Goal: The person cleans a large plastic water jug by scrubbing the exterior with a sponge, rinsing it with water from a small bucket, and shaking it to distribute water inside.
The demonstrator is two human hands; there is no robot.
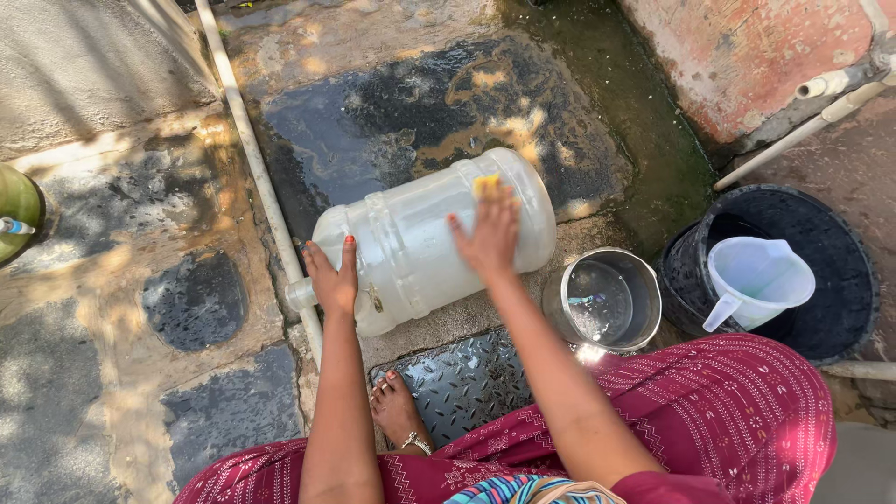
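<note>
On the wet stone floor, a big clear water jug lies on its side, neck pointing left beside a white pipe. The left hand is spread flat against the jug's shoulder near the neck, steadying it. The right hand presses a yellow sponge onto the jug's upper side, fingers extended over it. Just right, a steel pot holds water; beyond it, a white measuring jug sits in a black bucket.
</note>
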